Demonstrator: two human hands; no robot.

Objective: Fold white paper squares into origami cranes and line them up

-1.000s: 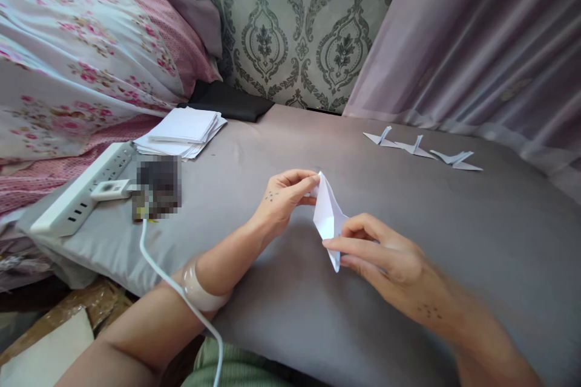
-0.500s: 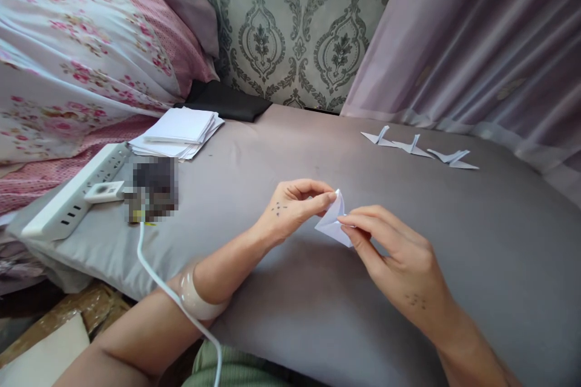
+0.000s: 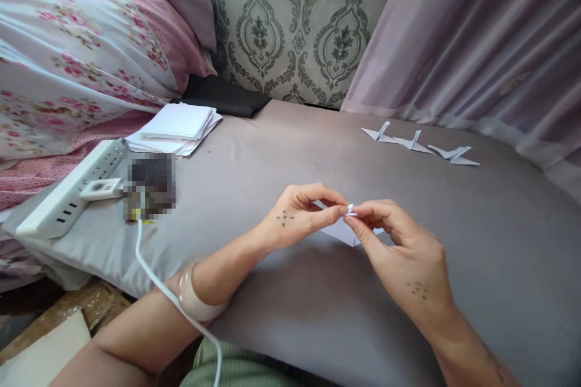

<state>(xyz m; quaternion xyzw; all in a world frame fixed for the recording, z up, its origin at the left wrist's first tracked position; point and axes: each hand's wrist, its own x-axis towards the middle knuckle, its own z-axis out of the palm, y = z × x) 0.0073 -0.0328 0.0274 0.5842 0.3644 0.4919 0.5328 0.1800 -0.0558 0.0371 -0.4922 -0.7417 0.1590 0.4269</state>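
A folded piece of white paper (image 3: pixel 341 232) is held between my two hands, just above the grey cloth surface. My left hand (image 3: pixel 302 214) pinches its upper tip between thumb and index finger. Close against it, my right hand (image 3: pixel 402 248) grips the same small fold with thumb and fingers. The fingertips nearly meet, and they hide part of the paper. At the far right lie three folded white paper figures (image 3: pixel 380 132) in a row, each with a narrow strip standing up.
A stack of white paper sheets (image 3: pixel 176 122) lies at the back left, by a black folded item (image 3: pixel 227 97). Nearer are a white power strip (image 3: pixel 68 187) with a plugged-in charger (image 3: pixel 102 189) and a blurred-out object (image 3: pixel 150 184). A white cable (image 3: pixel 157 278) crosses my left forearm.
Both hands have come together at the paper's tip; the right hand moved up from the paper's side. The paper's point is now folded small between the fingertips. The view has shifted slightly.
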